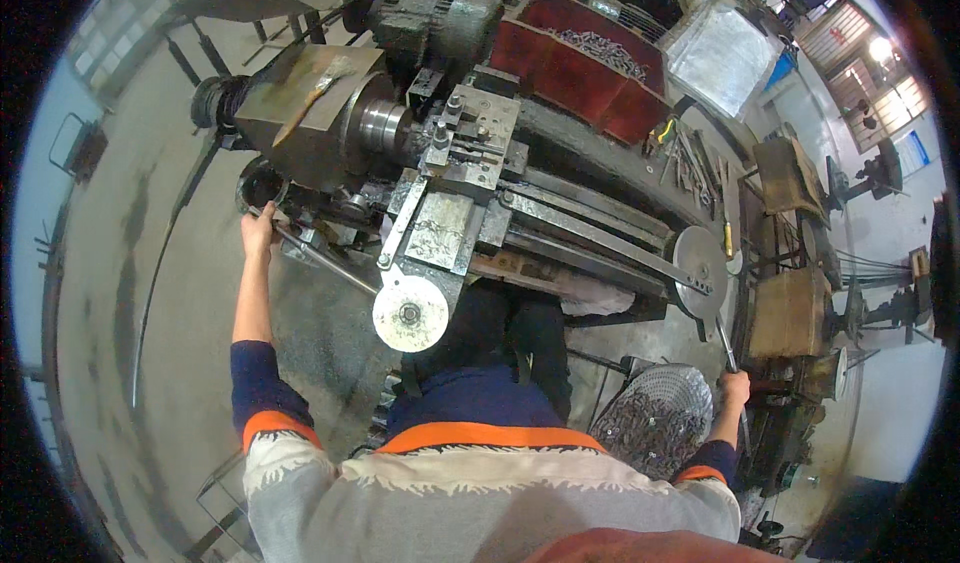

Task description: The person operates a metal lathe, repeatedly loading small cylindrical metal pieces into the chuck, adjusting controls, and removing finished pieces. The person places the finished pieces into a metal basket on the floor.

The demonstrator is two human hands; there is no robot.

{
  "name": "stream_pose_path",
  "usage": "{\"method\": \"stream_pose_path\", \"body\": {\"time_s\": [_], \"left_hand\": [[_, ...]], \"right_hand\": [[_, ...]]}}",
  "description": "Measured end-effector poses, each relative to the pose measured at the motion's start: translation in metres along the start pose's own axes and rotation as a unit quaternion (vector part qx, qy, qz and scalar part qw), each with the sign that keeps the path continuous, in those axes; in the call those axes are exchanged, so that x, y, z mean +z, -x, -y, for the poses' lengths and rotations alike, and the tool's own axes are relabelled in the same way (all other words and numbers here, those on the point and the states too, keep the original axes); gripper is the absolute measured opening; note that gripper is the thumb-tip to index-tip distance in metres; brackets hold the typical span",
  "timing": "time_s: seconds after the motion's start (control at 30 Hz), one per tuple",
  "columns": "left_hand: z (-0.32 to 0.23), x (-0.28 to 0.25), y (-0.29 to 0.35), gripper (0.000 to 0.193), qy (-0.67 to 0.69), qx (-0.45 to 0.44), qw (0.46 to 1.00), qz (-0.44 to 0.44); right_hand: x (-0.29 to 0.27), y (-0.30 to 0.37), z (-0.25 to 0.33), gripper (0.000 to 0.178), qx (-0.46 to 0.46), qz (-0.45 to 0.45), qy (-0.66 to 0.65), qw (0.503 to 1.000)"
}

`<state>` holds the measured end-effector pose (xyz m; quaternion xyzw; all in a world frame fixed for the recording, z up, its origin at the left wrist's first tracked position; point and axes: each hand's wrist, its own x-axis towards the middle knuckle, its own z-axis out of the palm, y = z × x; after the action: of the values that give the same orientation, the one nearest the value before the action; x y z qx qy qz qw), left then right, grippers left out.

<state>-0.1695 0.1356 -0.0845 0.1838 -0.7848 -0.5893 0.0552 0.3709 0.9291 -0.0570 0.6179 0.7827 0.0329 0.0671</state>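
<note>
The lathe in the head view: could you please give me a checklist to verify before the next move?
1. Left hand grips the left lever: ok.
2. Right hand grips the right lever: ok.
3. Sleeves are away from the spindle: ok.
4. Top of the headstock has no loose items: not ok, a brush lies there.
5. Rotation of the spindle is stopped: cannot tell from one still picture.

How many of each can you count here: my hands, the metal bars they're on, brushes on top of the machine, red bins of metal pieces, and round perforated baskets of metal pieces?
Left hand, right hand: 2
Left bar, right bar: 2
Brush: 1
Red bin: 1
Round basket: 1
Total: 7
</note>
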Motion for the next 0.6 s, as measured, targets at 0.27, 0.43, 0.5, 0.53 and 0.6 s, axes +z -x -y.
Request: {"method": "stream_pose_path", "body": {"time_s": [0.27,0.43,0.5,0.53,0.6], "left_hand": [[0.012,0.048,0.005,0.022,0.198,-0.035,0.975,-0.097],[0.025,0.046,-0.005,0.025,0.214,-0.018,0.970,-0.112],[0.026,0.047,-0.006,0.025,0.221,-0.014,0.969,-0.112],[0.025,0.048,-0.005,0.025,0.225,-0.012,0.968,-0.111],[0.020,0.049,-0.002,0.023,0.219,-0.035,0.968,-0.121]], "right_hand": [[0.000,0.091,0.016,0.036,0.037,-0.036,-0.062,0.997],[0.003,0.107,0.023,0.038,0.056,-0.037,-0.074,0.995],[0.013,0.105,0.015,0.035,0.034,-0.073,-0.081,0.993],[0.017,0.104,0.012,0.034,0.024,-0.091,-0.085,0.992],[0.020,0.103,0.011,0.035,0.036,-0.093,-0.077,0.992]]}}
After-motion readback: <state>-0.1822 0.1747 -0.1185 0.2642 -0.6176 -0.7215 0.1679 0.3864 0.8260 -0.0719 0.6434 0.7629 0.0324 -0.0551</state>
